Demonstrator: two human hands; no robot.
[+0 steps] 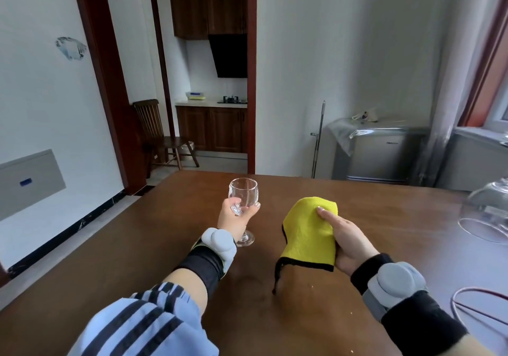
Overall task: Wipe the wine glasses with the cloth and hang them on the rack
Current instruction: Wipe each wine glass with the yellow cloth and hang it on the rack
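Head view looks down over a brown wooden table (170, 245) at two raised hands. Left hand (233, 215) grips a clear wine glass (243, 193) upright, its fingers (254, 206) curled round the lower bowl and the top of the stem; the rim stands above the fingertips, and the round foot shows below the heel of the hand, clear of the table. Right hand (349, 240) holds a yellow cloth (309, 232) with a black edge: the thumb lies pressed on its near face and the other fingers are hidden behind it, so the cloth drapes over them and forms a rounded hump above the thumb tip. One loose corner hangs down below the palm toward the table. Glass and cloth are apart, with a gap between the two sets of fingers. Beyond the right hand's knuckles, at the frame's right edge, another glass (486, 212) hangs bowl-down, blurred, near a thin wire rack (467, 309).
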